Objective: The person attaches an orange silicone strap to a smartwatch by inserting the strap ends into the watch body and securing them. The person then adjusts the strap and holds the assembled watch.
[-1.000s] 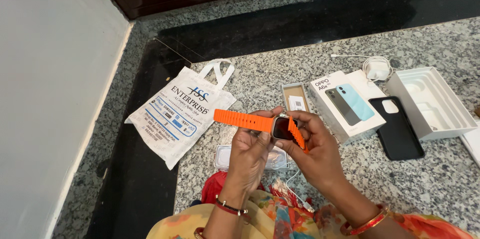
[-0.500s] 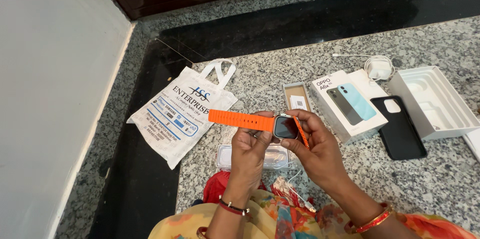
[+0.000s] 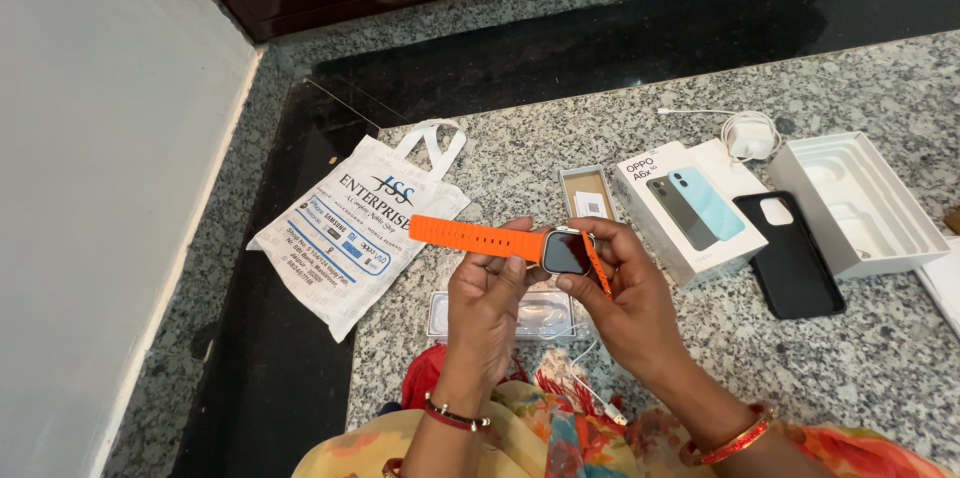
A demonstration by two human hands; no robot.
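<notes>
- A smartwatch [image 3: 566, 251] is held up over the granite floor [image 3: 860, 358], pinched at its case from both sides.
- The left hand [image 3: 490, 290] is closed on the case's left edge, thumb on top; the right hand [image 3: 622, 298] is clamped on the right edge.
- The orange strap [image 3: 465, 236] is seen running straight out leftward from the watch, long axis nearly level; the shorter strap half hangs down on the right, beside the right fingers.
- Just below the watch, a clear plastic tray [image 3: 520, 316] lies flat.
- Left of the watch, a white printed bag [image 3: 355, 228] is spread.
- Right of the watch: a phone box [image 3: 685, 208], a black phone case [image 3: 790, 253], an open white box tray [image 3: 860, 203].
- Farthest beyond, a white charger [image 3: 748, 135] with its cable.
</notes>
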